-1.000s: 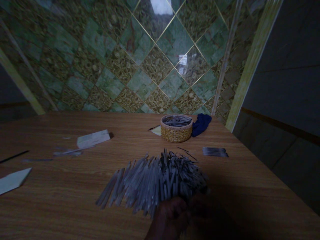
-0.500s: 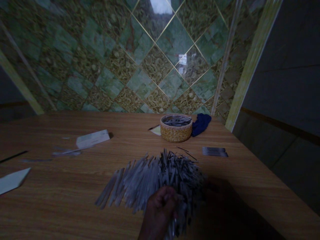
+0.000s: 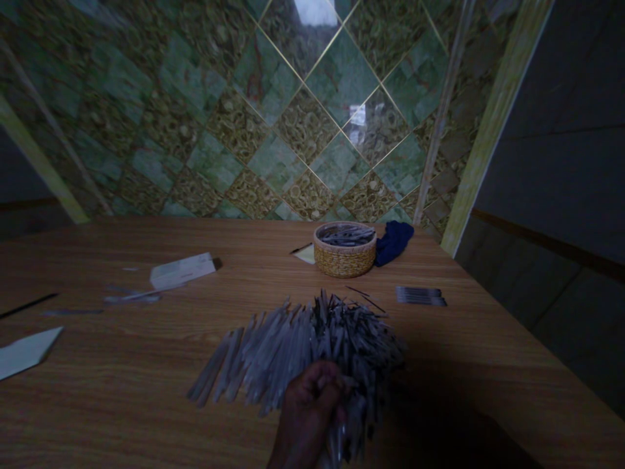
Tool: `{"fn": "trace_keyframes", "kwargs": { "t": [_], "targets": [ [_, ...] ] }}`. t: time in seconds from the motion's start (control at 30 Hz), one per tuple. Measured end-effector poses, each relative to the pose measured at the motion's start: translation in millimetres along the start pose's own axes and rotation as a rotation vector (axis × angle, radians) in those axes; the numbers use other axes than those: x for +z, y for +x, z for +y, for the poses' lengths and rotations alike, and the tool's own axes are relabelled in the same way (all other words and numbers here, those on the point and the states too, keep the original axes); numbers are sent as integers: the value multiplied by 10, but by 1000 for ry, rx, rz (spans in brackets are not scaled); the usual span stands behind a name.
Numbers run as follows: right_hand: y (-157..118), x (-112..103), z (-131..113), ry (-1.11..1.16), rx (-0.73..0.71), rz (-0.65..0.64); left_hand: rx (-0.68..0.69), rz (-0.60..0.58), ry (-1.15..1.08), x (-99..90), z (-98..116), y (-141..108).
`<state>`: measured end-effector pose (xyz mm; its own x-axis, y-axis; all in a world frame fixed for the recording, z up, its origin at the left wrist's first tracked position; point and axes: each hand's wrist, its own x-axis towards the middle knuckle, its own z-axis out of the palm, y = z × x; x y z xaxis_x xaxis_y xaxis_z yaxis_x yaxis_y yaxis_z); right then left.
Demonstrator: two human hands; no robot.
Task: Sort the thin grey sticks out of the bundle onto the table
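Observation:
A large heap of thin, greyish see-through strips [image 3: 273,358], many with dark parts inside, is spread over the wooden table. My left hand [image 3: 310,407] rests at the near edge of this heap, its fingers curled together in a pinch. What lies between the fingertips is too dark to make out. Clear strips [image 3: 336,446] show just below the fingers. To the right of the heap is deep shadow, with a dark arm-like shape [image 3: 493,443] at the bottom. My right hand cannot be made out there.
A round woven basket [image 3: 345,260] full of similar strips stands behind the heap, beside a dark blue cloth [image 3: 394,242]. A neat row of strips [image 3: 420,296] lies at right. Leftward are a white box [image 3: 183,270], loose strips [image 3: 134,296] and a pale card [image 3: 29,353].
The dark arm-like shape on the right has drawn back from the heap toward the bottom edge. My left hand stays almost in place, fingers still closed.

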<state>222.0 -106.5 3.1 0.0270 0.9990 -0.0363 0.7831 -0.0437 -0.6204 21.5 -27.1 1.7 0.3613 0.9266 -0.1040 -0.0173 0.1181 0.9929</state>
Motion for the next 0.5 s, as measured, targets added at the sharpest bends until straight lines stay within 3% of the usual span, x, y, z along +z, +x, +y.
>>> {"fn": "trace_keyframes", "kwargs": {
  "t": [0.23, 0.5],
  "targets": [
    [-30, 88, 28, -29, 4, -21, -8, -3, -27, 15, 0, 8],
    [-22, 38, 69, -86, -37, -7, -14, 16, -76, 13, -7, 11]
  ]
}}
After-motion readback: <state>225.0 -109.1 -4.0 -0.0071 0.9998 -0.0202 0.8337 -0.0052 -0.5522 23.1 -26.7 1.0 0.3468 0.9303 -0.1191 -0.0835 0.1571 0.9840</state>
